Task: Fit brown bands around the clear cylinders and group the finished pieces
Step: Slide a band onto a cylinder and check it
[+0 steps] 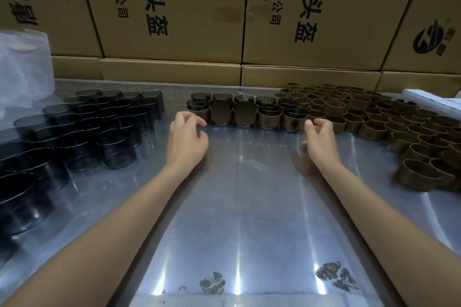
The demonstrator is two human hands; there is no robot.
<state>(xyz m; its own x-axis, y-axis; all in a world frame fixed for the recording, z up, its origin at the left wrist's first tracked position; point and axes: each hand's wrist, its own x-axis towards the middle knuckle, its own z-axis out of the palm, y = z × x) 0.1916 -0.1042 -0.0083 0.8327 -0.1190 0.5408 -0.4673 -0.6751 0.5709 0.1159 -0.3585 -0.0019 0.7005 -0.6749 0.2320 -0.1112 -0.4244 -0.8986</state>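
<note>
Several banded cylinders [245,113] stand grouped in two rows at the middle back of the shiny metal table [239,194]. My left hand [187,136] hovers just left of the group, fingers loosely curled, holding nothing. My right hand [320,136] hovers at the group's right end, fingers also loosely curled and empty. Many bare smoky clear cylinders [82,132] fill the left side of the table. A large spread of loose brown bands [381,122] covers the right side.
Tall cardboard boxes [174,12] with printed characters form a wall behind the table. A bundle of clear plastic [23,67] sits at the far left. A white flat object [434,101] lies at the far right edge.
</note>
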